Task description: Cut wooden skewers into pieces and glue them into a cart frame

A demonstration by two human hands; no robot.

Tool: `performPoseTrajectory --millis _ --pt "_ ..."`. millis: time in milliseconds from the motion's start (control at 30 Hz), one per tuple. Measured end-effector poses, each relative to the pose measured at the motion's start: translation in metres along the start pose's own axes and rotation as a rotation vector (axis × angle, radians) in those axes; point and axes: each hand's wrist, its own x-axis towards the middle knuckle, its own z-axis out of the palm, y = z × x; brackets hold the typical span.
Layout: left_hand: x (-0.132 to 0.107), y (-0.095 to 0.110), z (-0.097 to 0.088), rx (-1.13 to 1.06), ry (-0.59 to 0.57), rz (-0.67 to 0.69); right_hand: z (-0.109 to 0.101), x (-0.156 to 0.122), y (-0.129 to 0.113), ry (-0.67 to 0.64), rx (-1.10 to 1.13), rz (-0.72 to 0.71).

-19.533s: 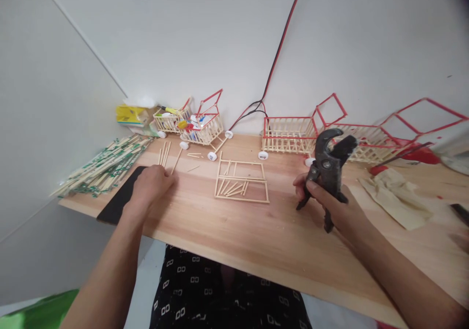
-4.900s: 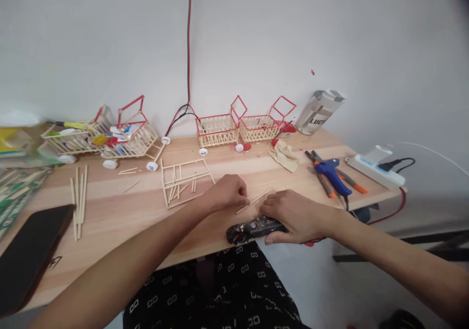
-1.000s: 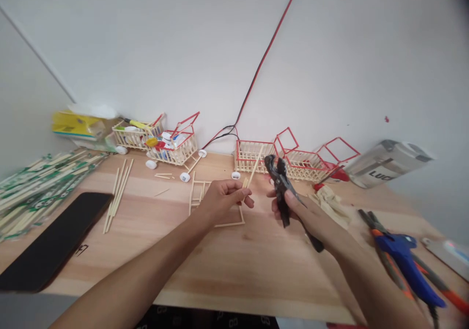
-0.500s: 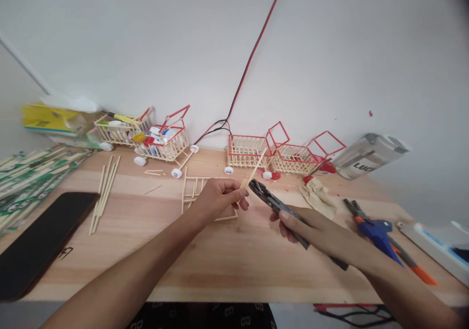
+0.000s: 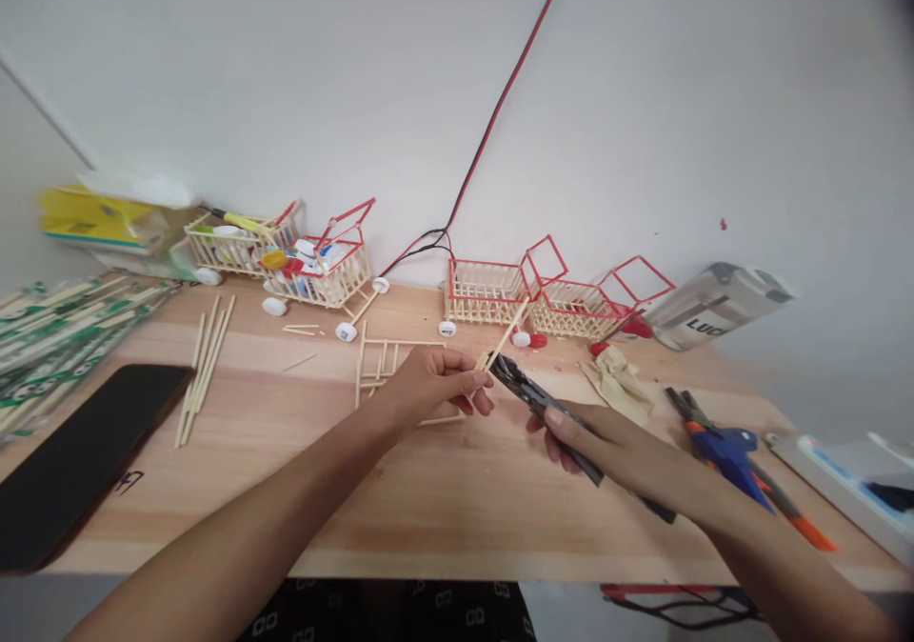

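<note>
- Left hand (image 5: 437, 385) pinches sticks (image 5: 508, 335) near the wooden frame (image 5: 378, 375).
- Right hand (image 5: 586, 437) grips the black cutter (image 5: 529, 392), right of that frame.
- Apparently trimming; the next squeeze calls for steadiness.

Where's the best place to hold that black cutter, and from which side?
Probably by the handles, coming from the right, as the right hand does. The cutter slants with its head up and left, by the stick in the left hand, while its long handles reach back down to the right, which should keep fingers clear of the blades.
</note>
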Motion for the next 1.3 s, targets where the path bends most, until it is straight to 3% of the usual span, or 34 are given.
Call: performPoseTrajectory --millis 300,633,1067,1300 --pt "-0.001 -0.002 0.007 0.056 -0.001 -0.074 0.006 0.005 -0.011 -0.03 0.04 -0.062" --pt "-0.001 -0.003 0.005 0.073 0.009 -0.105 0.011 0.005 -0.013 -0.015 0.018 -0.01" --pt "-0.001 -0.003 0.005 0.014 -0.006 -0.147 0.014 0.007 -0.012 -0.021 0.154 0.001" --pt "0.001 -0.006 0.004 -0.038 -0.001 -0.175 0.015 0.007 -0.012 0.004 0.094 0.018"
